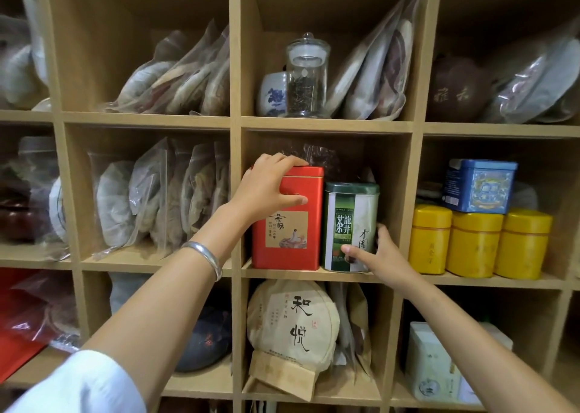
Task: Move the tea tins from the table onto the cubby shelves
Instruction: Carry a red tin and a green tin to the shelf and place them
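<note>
1. The person is standing at the cubby shelves (326, 127) with both arms reaching into the middle cubby, where two tea tins are sitting side by side on the shelf board, touching or nearly so.

2. The left hand (270, 189) is gripping the red tin (287, 240) at its top left corner, fingers curling over the lid and the thumb pressing on the front face. A silver bangle (205, 257) is riding on that wrist.

3. The right hand (381, 252) is holding the green tin (350, 227) low down, thumb lying on the front near the base and fingers wrapping round the right side, where they are partly hidden.

4. Both tins are standing upright at the front edge of the board, so I judge the step to be seating them properly in the cubby.

5. To do it well, I would be sliding each tin straight back, keeping the bases flat on the board. The red tin is being held high, so pushing from there risks tipping it; a lower push looks safer.

6. A dark plastic bag (317, 158) is sitting behind the tins and may be limiting how far back they can go.

7. In the cubby to the right, yellow tins (474, 243) are standing in a row with a blue tin (480, 185) on top.
</note>
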Demonstrator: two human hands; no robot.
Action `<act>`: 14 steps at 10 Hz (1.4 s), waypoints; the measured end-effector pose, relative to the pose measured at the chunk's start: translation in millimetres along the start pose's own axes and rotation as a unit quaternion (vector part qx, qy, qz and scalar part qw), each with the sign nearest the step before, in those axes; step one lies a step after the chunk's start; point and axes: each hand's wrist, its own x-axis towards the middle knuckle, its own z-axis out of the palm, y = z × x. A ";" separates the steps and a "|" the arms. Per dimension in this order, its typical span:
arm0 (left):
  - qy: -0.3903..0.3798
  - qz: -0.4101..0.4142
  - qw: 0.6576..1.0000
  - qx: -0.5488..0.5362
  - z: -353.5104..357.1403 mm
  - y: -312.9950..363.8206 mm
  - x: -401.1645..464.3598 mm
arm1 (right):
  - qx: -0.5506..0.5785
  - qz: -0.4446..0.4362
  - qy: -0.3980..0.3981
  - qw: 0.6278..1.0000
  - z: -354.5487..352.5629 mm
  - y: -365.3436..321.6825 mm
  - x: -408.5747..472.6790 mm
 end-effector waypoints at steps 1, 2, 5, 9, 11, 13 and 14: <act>0.000 0.004 1.000 -0.009 -1.0 -0.5 -0.4 | -0.007 -0.003 0.000 1.000 0.9 0.8 0.1; -0.003 0.004 1.000 -0.016 -2.0 -0.7 -0.4 | -0.008 -0.003 0.000 1.000 1.3 1.9 0.6; -0.008 -0.004 1.000 -0.018 -3.1 0.8 0.5 | -0.029 -0.012 0.018 0.999 4.1 1.8 -2.1; -0.010 -0.002 1.000 -0.018 -2.7 0.3 0.3 | -0.013 -0.010 -0.010 1.000 0.9 -1.6 -4.3; -0.011 -0.006 1.000 -0.027 -4.8 2.2 0.9 | -0.006 -0.009 -0.020 1.000 -0.2 -1.3 -3.6; -0.016 -0.012 0.999 -0.027 -5.8 2.9 4.0 | -0.006 -0.005 -0.017 1.000 0.2 -2.2 -4.2; -0.015 -0.011 0.999 -0.026 -5.8 2.1 5.2 | -0.010 -0.003 -0.012 1.000 1.1 -1.5 -3.3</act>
